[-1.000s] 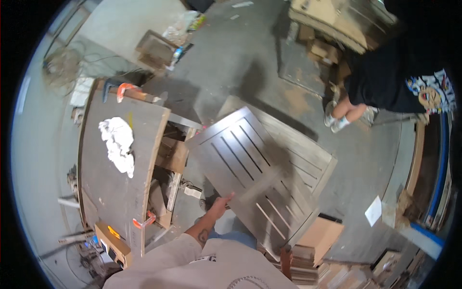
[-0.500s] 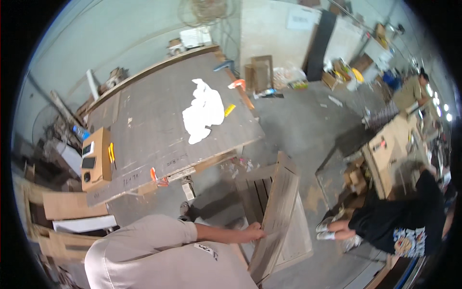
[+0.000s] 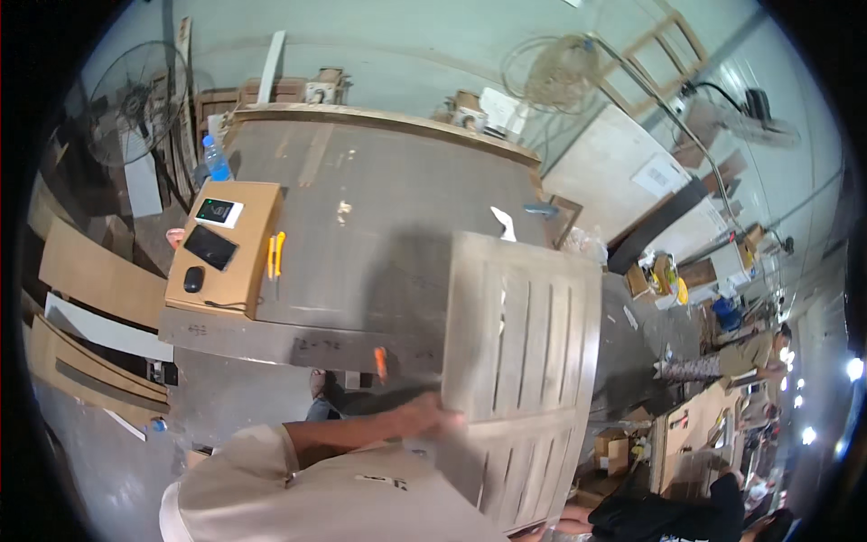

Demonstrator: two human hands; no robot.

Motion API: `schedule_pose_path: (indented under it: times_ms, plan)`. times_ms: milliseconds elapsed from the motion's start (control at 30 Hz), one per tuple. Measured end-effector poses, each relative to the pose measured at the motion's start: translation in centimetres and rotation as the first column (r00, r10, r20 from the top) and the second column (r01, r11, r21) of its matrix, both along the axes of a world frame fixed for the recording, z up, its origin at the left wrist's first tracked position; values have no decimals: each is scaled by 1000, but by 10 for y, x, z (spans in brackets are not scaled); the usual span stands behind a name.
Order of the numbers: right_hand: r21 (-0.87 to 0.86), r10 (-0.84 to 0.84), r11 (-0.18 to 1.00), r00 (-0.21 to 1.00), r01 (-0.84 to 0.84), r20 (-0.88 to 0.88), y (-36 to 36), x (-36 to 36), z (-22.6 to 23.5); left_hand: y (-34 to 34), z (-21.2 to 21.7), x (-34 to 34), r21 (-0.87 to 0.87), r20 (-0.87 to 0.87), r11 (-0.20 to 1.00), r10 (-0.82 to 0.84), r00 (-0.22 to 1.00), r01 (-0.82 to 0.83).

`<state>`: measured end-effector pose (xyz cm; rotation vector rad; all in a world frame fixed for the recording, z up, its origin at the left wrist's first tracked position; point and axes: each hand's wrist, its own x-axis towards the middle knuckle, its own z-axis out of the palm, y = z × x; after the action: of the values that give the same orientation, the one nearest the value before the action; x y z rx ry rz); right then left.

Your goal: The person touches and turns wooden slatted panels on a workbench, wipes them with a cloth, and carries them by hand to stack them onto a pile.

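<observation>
A slatted wooden panel (image 3: pixel 521 339), like a cabinet or shutter door, stands raised in front of me, covering the right part of the workbench (image 3: pixel 379 181). My left hand (image 3: pixel 432 415) is closed on the panel's left edge near its middle rail, slightly blurred. At the lower picture edge, a sliver of skin by the panel's bottom seems to be my right hand (image 3: pixel 531 535); its fingers cannot be made out. Behind the panel's top peeks a tip of white cloth (image 3: pixel 503 223). An orange-handled tool (image 3: pixel 380 363) lies at the bench's front edge, left of the panel.
On the bench's left stands a cardboard box (image 3: pixel 239 280) carrying a phone (image 3: pixel 211 247) and small devices, beside yellow-handled pliers (image 3: pixel 276 255). A water bottle (image 3: pixel 215 159) is behind it. A co-worker in black (image 3: pixel 668 510) is close at the lower right. Boards (image 3: pixel 99 271) lean at left.
The panel has come up from beside the bench to in front of it, now turned with its slats facing me. My left hand moved with it. The view has swung right, and the cloth is now mostly hidden.
</observation>
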<state>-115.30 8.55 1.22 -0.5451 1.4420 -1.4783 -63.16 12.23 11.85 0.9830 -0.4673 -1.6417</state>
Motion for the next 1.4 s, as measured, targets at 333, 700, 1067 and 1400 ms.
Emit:
schedule_pose_path:
  times_ms: [333, 700, 1067, 1400]
  plan:
    - [147, 61, 989, 972, -27, -226, -72, 344, 129, 23, -79, 270, 46, -164, 933, 359, 919, -357]
    - [260, 258, 936, 965, -237, -47, -123, 485, 64, 7, -112, 348, 232, -146, 729, 681, 718, -644]
    - [539, 555, 648, 819, -538, 150, -107, 589, 14, 83, -78, 308, 117, 732, 741, 386, 562, -662]
    - [643, 619, 584, -241, -496, -748, -138, 621, 35, 85, -91, 347, -93, 995, 877, 70, -67, -471]
